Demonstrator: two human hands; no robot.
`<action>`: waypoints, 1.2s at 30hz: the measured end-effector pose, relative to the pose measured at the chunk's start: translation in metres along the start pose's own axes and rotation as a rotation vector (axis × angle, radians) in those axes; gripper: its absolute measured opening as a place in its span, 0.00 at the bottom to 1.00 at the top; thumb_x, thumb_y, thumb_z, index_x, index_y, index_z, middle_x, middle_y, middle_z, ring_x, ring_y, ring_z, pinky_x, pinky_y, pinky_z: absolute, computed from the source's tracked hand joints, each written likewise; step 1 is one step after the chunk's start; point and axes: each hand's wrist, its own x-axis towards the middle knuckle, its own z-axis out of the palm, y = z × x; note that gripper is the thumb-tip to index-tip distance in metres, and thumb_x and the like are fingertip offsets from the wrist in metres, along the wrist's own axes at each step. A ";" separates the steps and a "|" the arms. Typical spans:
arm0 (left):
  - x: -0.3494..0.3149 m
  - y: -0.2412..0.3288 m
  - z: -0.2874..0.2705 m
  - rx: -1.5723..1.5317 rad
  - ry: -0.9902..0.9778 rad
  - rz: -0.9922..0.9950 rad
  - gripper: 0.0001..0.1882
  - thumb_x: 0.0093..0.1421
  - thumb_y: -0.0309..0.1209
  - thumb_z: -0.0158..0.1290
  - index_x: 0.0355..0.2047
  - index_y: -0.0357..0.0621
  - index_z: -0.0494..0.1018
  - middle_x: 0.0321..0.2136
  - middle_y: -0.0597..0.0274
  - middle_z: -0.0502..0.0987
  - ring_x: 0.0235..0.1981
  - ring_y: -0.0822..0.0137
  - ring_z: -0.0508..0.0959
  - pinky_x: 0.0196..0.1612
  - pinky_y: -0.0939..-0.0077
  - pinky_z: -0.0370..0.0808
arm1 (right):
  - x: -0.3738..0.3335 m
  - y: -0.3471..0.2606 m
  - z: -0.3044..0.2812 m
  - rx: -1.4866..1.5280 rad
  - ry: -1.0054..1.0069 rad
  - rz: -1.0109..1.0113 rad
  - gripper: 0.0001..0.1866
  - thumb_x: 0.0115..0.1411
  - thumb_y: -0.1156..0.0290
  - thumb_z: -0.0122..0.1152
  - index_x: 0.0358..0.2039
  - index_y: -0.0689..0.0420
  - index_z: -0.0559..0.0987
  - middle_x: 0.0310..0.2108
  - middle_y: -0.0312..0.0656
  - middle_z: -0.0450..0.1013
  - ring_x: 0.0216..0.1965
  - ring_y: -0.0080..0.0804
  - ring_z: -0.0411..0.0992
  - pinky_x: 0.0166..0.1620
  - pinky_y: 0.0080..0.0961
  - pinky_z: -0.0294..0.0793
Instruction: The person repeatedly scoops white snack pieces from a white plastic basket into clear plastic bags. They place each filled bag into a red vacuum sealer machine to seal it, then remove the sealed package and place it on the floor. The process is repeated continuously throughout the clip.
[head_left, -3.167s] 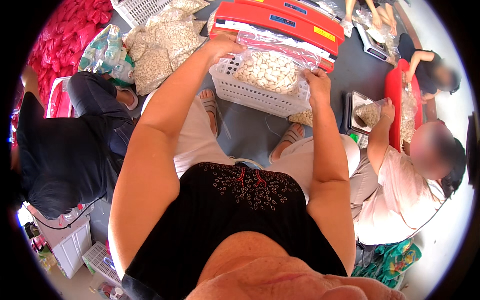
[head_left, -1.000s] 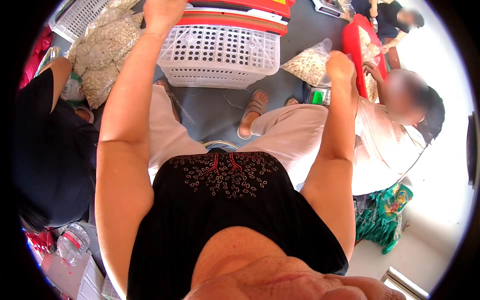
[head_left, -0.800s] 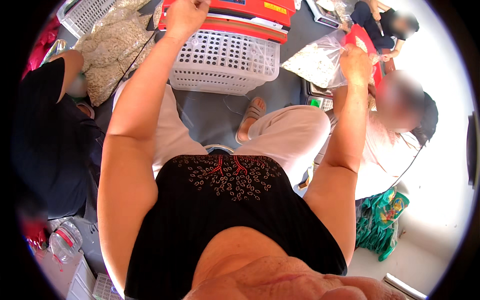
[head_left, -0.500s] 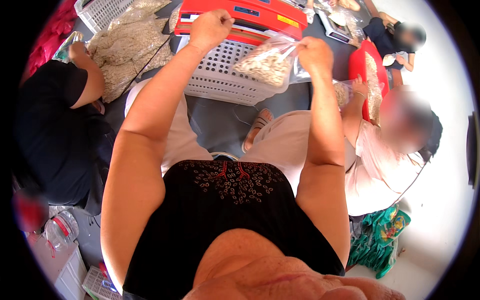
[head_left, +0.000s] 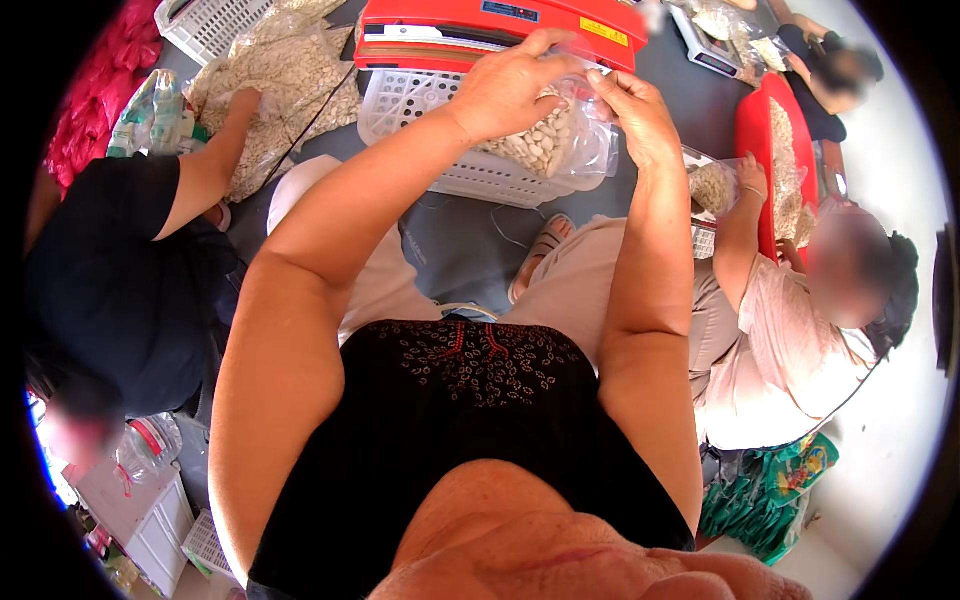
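A clear plastic bag of white beans (head_left: 538, 140) hangs upright over the front of a white perforated basket (head_left: 490, 180). My left hand (head_left: 510, 88) grips the bag's upper left side, fingers stretched toward its mouth and thumb lower down against the plastic. At the opposite top corner my right hand (head_left: 640, 112) pinches the bag's edge between thumb and fingers. Just behind my hands, a red heat sealer (head_left: 510, 22) lies across the top of the basket. My left hand partly covers the bag and the sealer's front.
Left, a person in black (head_left: 120, 280) reaches into a heap of pale beans (head_left: 300, 100) on plastic. Right, a person in light pink (head_left: 780, 370) works at a long red tray (head_left: 752, 150) of beans. A digital scale (head_left: 708, 45) stands far right; green bags (head_left: 765, 500) lie behind that person.
My left hand has moved right from the sealer to the bag. The bag's mouth is now between both hands. The person at left now reaches into the beans.
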 end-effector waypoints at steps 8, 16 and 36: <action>0.002 -0.013 0.015 0.028 0.058 -0.023 0.09 0.53 0.30 0.55 0.37 0.52 0.76 0.50 0.69 0.71 0.40 0.59 0.77 0.40 0.63 0.75 | -0.007 0.007 0.001 -0.096 -0.034 -0.033 0.10 0.56 0.65 0.61 0.25 0.58 0.78 0.20 0.29 0.68 0.24 0.17 0.64 0.31 0.16 0.64; -0.004 -0.056 -0.040 -0.048 0.246 -0.160 0.04 0.53 0.28 0.55 0.30 0.46 0.74 0.34 0.64 0.79 0.31 0.58 0.79 0.34 0.69 0.75 | -0.017 -0.010 -0.033 0.001 0.527 -0.208 0.09 0.50 0.72 0.58 0.18 0.63 0.75 0.15 0.31 0.68 0.17 0.17 0.61 0.21 0.17 0.58; -0.022 -0.056 -0.085 0.359 -0.045 0.215 0.07 0.52 0.34 0.55 0.29 0.46 0.77 0.40 0.64 0.77 0.42 0.60 0.75 0.44 0.66 0.73 | -0.011 -0.003 -0.031 -0.336 0.659 -0.183 0.10 0.46 0.69 0.60 0.16 0.62 0.74 0.12 0.35 0.68 0.17 0.21 0.61 0.25 0.23 0.64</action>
